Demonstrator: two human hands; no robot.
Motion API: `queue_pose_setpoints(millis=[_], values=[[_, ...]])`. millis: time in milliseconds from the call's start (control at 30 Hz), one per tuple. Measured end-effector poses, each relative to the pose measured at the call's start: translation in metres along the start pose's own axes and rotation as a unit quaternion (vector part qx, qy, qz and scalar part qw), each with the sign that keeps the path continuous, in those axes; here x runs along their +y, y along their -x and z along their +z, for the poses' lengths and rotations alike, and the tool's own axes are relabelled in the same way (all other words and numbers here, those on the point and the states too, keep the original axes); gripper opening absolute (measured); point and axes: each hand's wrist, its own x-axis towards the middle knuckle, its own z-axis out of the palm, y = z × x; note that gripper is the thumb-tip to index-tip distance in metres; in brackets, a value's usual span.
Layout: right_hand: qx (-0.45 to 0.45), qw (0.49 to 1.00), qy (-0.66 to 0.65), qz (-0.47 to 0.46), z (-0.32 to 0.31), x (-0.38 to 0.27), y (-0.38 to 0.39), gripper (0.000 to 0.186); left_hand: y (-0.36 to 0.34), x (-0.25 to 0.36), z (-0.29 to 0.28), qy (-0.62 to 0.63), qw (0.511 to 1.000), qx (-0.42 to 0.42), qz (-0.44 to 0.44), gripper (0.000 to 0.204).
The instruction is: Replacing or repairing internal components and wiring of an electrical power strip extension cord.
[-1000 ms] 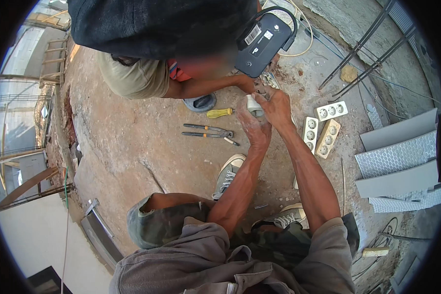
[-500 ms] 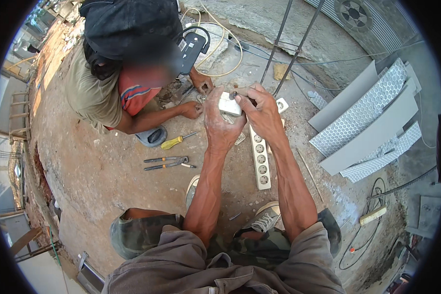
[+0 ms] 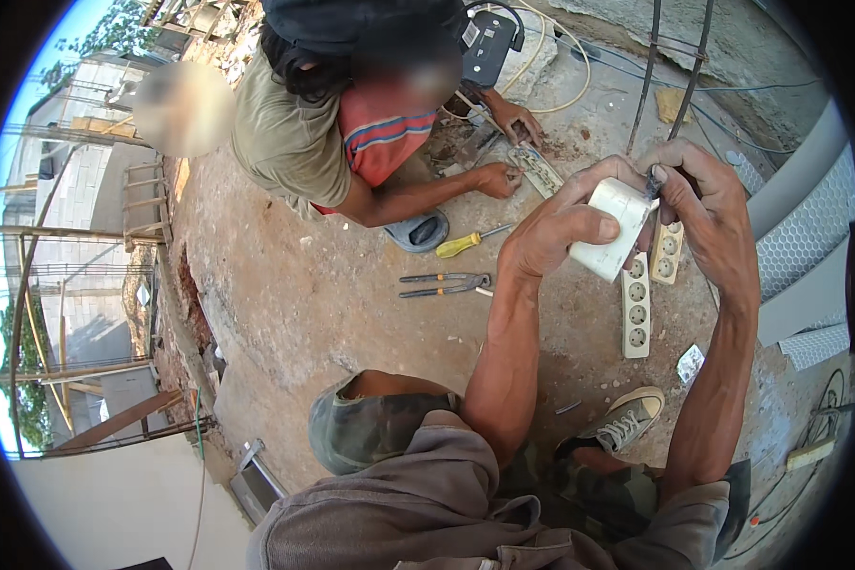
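In my left hand (image 3: 546, 233) is a white plastic box-shaped piece (image 3: 610, 242), the thumb pressed on its face. At its upper corner, my right hand (image 3: 708, 209) pinches a small dark piece (image 3: 654, 182) between thumb and fingertips; its kind is too small to make out. Below my hands lies a long white power strip (image 3: 636, 313) with several round sockets. Beside it is a shorter strip (image 3: 668, 252), partly behind my right hand. Across from me, a crouching person's hands (image 3: 499, 179) are at an opened strip housing (image 3: 539, 171) with its inside showing.
A yellow-handled screwdriver (image 3: 459, 245) and orange-and-black pincers (image 3: 444, 285) lie on the dirty concrete. Two upright steel bars (image 3: 648, 81) stand beyond my right hand. Grey, hexagon-patterned panels (image 3: 812, 233) lie at the right. Near the crouching person is a black box with a handle (image 3: 486, 49).
My view has swung left, so the scene sits further right. The white piece is nearer and turned, its broad side now showing. The opened housing by the other person has come into sight.
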Motion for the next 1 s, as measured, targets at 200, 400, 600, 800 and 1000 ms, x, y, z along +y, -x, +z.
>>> queue_pose_setpoints(millis=[200,400,600,800,1000], values=[[-0.028,0.974,0.164,-0.157,0.001,0.002,-0.001,0.011,0.018,0.013,-0.008,-0.227,0.965,0.111,-0.063,0.056],[0.016,0.959,0.227,-0.170,0.003,-0.004,-0.001,0.008,0.010,0.020,0.020,-0.443,0.862,0.242,0.043,0.049],[0.062,0.997,0.007,-0.036,-0.018,-0.005,0.005,0.009,0.001,0.010,0.031,-0.292,0.917,0.219,0.161,0.070],[0.096,0.992,0.029,-0.076,-0.030,-0.005,0.004,0.013,0.004,0.015,0.036,-0.284,0.954,0.078,0.050,0.065],[0.069,0.979,0.115,-0.151,-0.021,-0.010,0.006,0.013,-0.002,0.021,0.036,-0.526,0.822,0.212,0.048,0.050]])
